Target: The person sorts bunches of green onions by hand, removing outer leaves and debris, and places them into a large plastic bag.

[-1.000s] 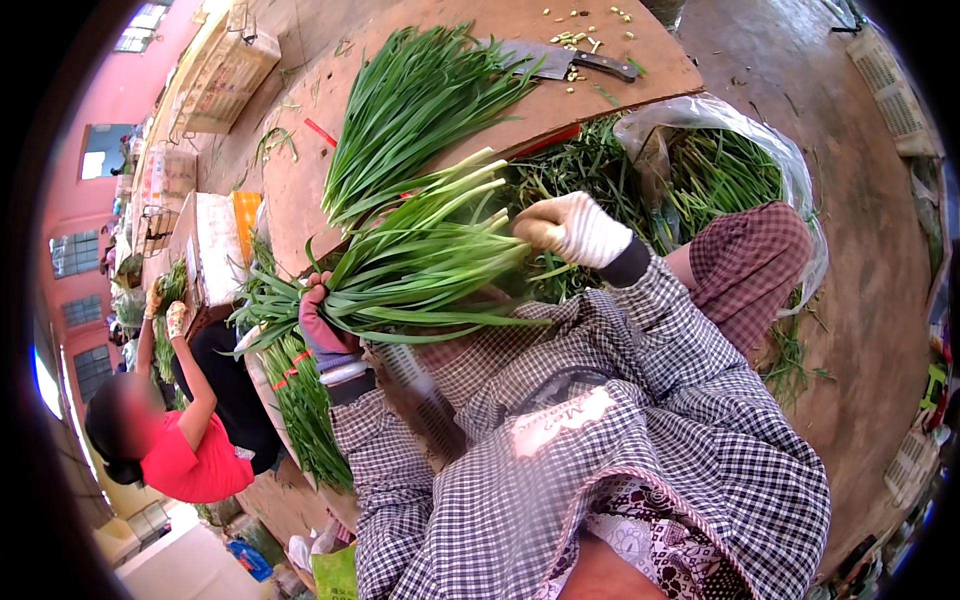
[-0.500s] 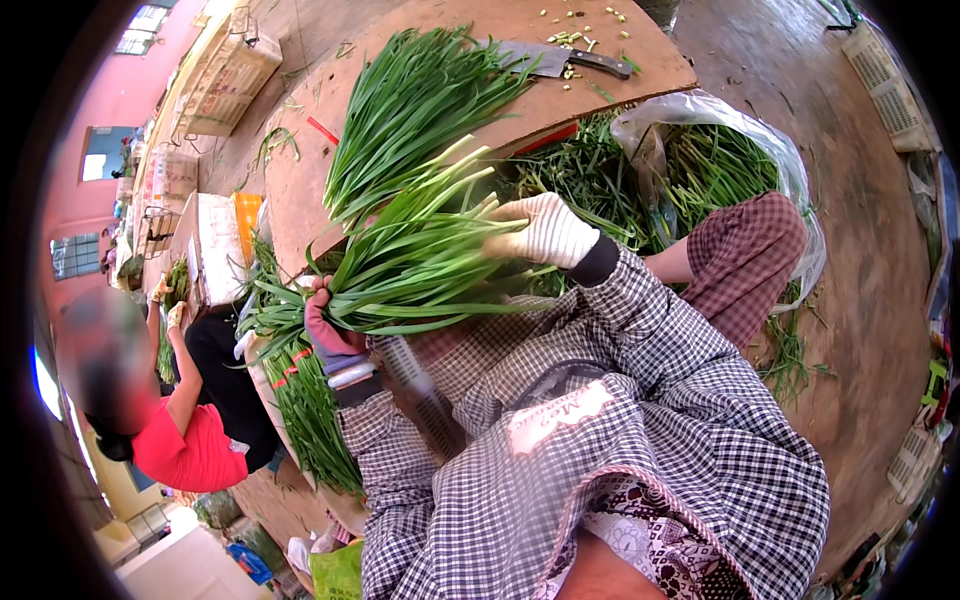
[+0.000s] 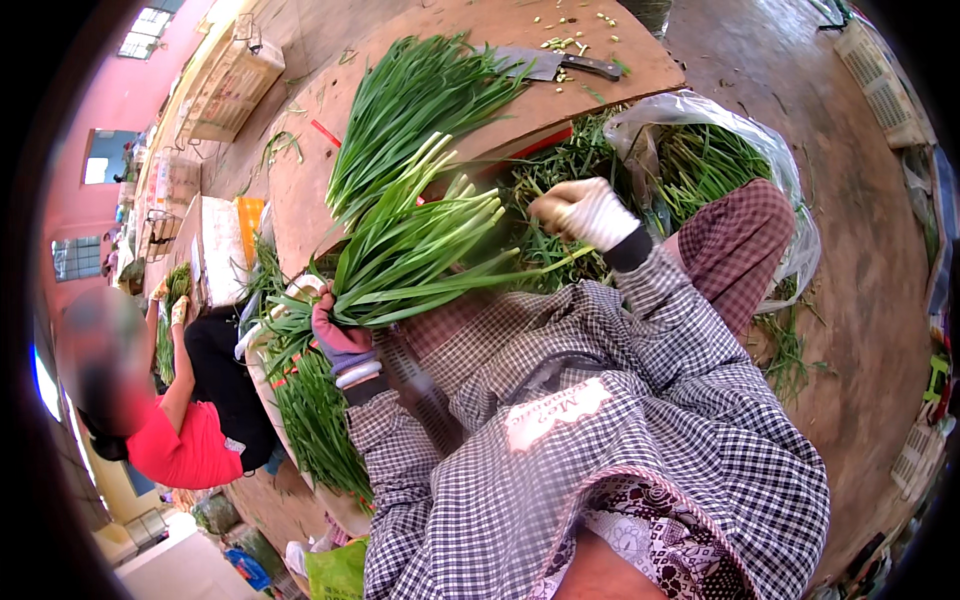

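A loose bunch of long green chives point(image 3: 420, 265) with pale stalk ends is gripped near its leafy end by my left hand point(image 3: 340, 330), in a pink and purple glove. My right hand point(image 3: 590, 215), in a white glove with a dark cuff, is closed to the right of the bunch. One thin chive stalk point(image 3: 545, 268) runs from the bunch to the underside of that hand; the fingertips are partly hidden. Beyond the bunch, a bigger heap of chives point(image 3: 425, 110) lies on a brown board point(image 3: 300, 200).
A cleaver point(image 3: 560, 65) rests at the heap's far right, near cut stalk bits point(image 3: 570, 44). Right of the board, a clear plastic bag point(image 3: 795, 215) holds more greens. Tied chives point(image 3: 315, 420) fill a container at my left. Farther left sits a person in red point(image 3: 185, 440).
My right hand has moved right, away from the bunch, drawing a single stalk out. My left hand keeps its grip almost in place.
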Motion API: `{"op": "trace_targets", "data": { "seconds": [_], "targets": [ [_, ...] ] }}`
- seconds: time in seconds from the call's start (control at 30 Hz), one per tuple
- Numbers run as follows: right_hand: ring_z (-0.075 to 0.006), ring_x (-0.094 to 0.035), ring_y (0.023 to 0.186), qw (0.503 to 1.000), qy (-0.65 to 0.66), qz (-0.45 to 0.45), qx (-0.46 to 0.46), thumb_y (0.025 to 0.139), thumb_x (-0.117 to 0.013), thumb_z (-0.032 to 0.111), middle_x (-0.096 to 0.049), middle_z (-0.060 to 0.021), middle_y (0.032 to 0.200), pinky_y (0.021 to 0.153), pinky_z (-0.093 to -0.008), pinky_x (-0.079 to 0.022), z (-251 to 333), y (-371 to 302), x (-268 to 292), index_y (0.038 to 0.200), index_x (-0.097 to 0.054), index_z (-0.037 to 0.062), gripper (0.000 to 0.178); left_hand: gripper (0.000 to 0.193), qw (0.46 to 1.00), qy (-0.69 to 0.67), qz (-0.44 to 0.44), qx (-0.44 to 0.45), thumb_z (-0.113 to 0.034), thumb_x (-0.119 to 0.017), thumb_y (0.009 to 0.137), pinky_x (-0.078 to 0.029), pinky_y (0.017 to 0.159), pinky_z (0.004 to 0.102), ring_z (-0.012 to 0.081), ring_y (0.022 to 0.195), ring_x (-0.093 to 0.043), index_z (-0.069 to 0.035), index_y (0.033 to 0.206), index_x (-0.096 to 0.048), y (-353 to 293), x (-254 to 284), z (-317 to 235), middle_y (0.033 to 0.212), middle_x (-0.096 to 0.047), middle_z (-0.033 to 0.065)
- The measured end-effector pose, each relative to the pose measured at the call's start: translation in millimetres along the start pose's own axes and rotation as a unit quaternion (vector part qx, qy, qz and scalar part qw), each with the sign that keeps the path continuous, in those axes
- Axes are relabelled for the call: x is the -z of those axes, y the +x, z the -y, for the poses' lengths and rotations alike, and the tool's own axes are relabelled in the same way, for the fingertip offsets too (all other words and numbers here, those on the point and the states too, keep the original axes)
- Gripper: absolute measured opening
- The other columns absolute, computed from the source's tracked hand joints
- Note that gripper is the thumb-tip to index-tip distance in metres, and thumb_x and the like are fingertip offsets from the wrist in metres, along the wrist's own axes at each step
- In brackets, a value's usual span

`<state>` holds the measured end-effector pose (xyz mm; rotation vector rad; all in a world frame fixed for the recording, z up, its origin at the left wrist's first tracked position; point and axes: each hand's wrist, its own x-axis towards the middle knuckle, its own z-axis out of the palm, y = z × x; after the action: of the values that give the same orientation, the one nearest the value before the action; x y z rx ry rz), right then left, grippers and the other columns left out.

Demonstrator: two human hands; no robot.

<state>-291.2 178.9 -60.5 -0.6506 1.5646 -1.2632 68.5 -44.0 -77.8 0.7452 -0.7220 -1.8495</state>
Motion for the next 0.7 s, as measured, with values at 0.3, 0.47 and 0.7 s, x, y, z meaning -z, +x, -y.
{"op": "trace_targets", "data": {
  "seconds": [0.3,0.47,0.7],
  "targets": [
    [-0.0334,-0.062,0.065,0.888,-0.417,-0.022,0.194,0.072,-0.067,0.045,-0.061,-0.0187,0.067,0.061,-0.0413,-0.05,-4,28,-57,0.081,-0.066,0.0008,0.046,0.024,0.996,0.04,-0.074,-0.008,-0.005,-0.05,0.084,-0.049,0.091,0.0396,0.0237,0.098,-0.06,-0.002,0.107,-0.055,-3,-22,12,0.103,-0.062,0.0111],
    [-0.0303,-0.063,0.063,0.915,-0.316,-0.075,0.238,0.07,-0.071,0.033,-0.063,-0.0147,0.068,0.06,-0.0386,-0.05,-5,30,-49,0.081,-0.067,0.0022,0.033,0.025,0.993,0.061,-0.096,-0.01,-0.005,-0.051,0.083,-0.048,0.092,0.0377,0.0233,0.099,-0.059,-0.003,0.107,-0.056,-2,-26,13,0.104,-0.062,0.0104],
    [-0.0165,-0.059,0.058,0.93,-0.234,-0.087,0.271,0.064,-0.078,0.011,-0.062,-0.0065,0.068,0.056,-0.028,-0.05,-9,26,-58,0.09,-0.066,0.0021,0.03,0.027,0.991,-0.005,-0.132,0.0,-0.004,-0.055,0.082,-0.049,0.091,0.0371,0.0239,0.099,-0.06,-0.002,0.108,-0.058,2,-37,19,0.106,-0.063,0.0124]
  ]
}}
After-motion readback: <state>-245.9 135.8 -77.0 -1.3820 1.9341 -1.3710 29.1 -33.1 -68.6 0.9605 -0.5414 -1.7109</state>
